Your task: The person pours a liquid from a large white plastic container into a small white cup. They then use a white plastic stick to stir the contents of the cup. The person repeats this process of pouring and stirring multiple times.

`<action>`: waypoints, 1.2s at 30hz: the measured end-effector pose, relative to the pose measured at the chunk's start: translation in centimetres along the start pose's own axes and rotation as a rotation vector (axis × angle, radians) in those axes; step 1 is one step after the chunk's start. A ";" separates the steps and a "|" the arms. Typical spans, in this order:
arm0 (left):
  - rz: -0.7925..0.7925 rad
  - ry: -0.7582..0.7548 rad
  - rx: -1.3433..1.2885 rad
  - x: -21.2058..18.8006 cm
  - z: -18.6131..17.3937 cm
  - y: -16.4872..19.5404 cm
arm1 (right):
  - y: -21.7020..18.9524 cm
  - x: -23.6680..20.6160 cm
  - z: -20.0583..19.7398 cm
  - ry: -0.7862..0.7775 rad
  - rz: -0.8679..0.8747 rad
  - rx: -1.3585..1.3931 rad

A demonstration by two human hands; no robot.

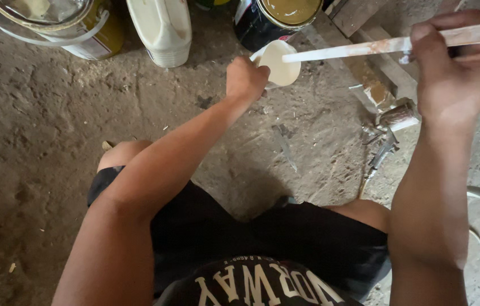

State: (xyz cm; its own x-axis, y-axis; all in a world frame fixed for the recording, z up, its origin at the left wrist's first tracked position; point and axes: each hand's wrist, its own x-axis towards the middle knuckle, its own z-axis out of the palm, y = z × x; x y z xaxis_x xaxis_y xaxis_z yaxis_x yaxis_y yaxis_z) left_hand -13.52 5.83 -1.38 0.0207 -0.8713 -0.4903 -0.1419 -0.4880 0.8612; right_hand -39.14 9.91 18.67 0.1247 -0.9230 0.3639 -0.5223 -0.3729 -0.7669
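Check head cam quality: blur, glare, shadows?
Head view: dim, soft light, no glare; the left hand with the small white cup is fairly sharp; the right hand and pale stick are slightly motion-blurred; a soft body shadow falls on the dirt floor; wide-angle stretch at the edges.

— What does the left hand (pixel 245 78) hold?
— A small white cup (pixel 278 62), tipped so its pale inside shows, above the dirt floor (pixel 41 141).
— And the right hand (pixel 449 73)?
— It is closed round a long, paint-smeared stick (pixel 364 48), whose tip reaches the cup's rim.
— What stands nearby?
— An open paint can (pixel 277 20) just behind the cup, a white jug (pixel 160 28) beside it, and a bucket (pixel 70 25) further left.
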 end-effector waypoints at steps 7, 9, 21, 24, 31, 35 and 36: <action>-0.014 -0.008 -0.029 -0.4 -0.2 0.5 | 2.2 0.2 4.7 -0.153 0.173 0.124; -0.037 -0.014 -0.055 -0.5 -0.3 0.8 | 2.6 -0.3 5.9 -0.300 0.164 -0.235; -0.054 -0.033 -0.054 -0.7 -0.3 1.0 | 2.4 -0.2 7.9 -0.146 0.188 -0.160; -0.035 -0.030 -0.061 -0.9 -0.2 1.0 | 2.5 -0.1 8.2 -0.233 0.352 -0.165; -0.060 -0.035 -0.056 -1.0 -0.1 1.2 | 3.1 -0.3 8.3 -0.188 0.258 -0.082; -0.051 -0.024 -0.055 -0.9 0.0 1.1 | 3.7 -0.4 8.4 -0.223 0.446 -0.162; -0.052 -0.017 -0.067 -0.8 0.1 1.1 | 3.7 -0.3 8.4 -0.194 0.466 -0.123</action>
State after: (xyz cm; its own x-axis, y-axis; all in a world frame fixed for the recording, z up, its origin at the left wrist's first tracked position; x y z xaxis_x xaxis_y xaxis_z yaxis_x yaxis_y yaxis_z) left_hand -13.75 6.04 -0.04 0.0097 -0.8441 -0.5360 -0.0741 -0.5352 0.8415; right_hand -34.06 8.05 11.25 0.0035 -0.9934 -0.1149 -0.6533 0.0848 -0.7523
